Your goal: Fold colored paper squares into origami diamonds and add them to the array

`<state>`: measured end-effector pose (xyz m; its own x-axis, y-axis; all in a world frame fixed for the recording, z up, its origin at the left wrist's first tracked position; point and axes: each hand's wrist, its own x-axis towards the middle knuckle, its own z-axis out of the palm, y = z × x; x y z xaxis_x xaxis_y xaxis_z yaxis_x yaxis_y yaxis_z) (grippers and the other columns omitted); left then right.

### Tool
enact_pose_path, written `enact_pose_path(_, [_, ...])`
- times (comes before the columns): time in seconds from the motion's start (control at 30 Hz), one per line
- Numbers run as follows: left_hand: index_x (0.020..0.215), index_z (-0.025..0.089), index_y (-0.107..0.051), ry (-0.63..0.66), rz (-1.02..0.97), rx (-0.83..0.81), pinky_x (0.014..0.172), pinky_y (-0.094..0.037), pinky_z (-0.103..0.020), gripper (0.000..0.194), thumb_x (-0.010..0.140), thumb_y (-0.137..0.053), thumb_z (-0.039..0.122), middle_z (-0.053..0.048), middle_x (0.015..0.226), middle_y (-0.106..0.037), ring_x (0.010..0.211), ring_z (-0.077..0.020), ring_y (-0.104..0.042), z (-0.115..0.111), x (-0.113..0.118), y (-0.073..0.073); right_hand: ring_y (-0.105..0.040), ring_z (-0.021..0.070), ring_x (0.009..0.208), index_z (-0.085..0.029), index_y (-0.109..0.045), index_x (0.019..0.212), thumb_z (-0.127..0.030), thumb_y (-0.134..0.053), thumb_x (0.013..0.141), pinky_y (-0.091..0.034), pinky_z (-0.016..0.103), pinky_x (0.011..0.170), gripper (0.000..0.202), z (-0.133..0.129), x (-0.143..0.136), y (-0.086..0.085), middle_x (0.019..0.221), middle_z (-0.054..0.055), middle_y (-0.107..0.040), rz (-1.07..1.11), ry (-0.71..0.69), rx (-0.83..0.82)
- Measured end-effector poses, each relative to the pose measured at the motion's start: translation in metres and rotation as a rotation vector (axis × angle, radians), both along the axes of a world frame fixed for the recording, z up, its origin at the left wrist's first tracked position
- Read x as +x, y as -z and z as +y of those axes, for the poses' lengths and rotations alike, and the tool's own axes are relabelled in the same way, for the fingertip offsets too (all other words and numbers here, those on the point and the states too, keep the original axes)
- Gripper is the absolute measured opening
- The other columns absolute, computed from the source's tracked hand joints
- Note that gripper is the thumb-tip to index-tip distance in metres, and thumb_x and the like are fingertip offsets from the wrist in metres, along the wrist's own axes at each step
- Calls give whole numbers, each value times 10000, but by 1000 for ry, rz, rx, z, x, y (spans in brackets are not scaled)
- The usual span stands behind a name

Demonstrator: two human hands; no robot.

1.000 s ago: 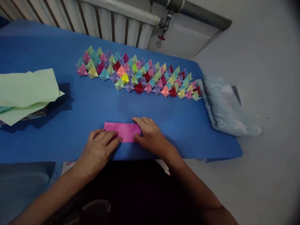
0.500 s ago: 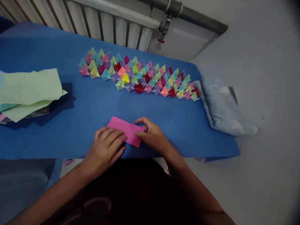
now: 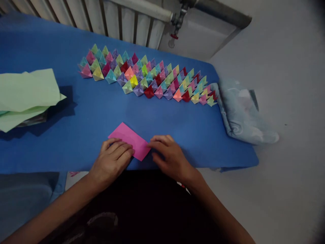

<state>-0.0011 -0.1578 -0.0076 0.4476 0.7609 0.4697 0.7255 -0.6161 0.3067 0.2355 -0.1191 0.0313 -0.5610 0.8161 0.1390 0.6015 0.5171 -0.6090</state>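
A pink sheet of paper (image 3: 130, 137), four-sided, lies on the blue table cover near its front edge. The fingers of my left hand (image 3: 111, 161) rest flat on the paper's lower left part and press it down. At the paper's right corner is my right hand (image 3: 171, 156), its fingers slightly apart and the index fingertip touching the corner. Beyond the paper, many small folded paper pieces (image 3: 149, 78) in several colours stand in slanting rows.
Pale green sheets (image 3: 27, 89) lie piled at the left. A folded light blue cloth (image 3: 238, 115) sits at the table's right end against the wall. A white radiator (image 3: 111, 20) and a pipe with a red-handled valve (image 3: 174, 36) are behind the blue table cover (image 3: 88, 112).
My right hand has loosened from the paper's right edge and shifted slightly right, with its fingers turned to the left. The paper has turned a little clockwise. The view has shifted slightly.
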Motion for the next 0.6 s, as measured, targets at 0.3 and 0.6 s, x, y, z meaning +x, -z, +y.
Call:
enact_pose_path(0.3, [1018,176,-692,-49,10,28,948,-456,-431,128,949,-586,196,-90,1060,-759,933,-223,-704,-1,5,-5,-628,209,950,-235,-708,1070,-205,-561,960,-489,394,866,185,2,-2,26,1074,81,-706,-53,-16,58])
enact_pose_path(0.6, [895,170,-681,-163,28,-29,819,-459,-420,175,980,-561,266,-100,1005,-743,916,-255,-663,3,6,-4,-635,211,1035,-210,-690,912,-243,-602,950,-500,390,909,101,4,-7,27,1106,86,-696,27,148,-14])
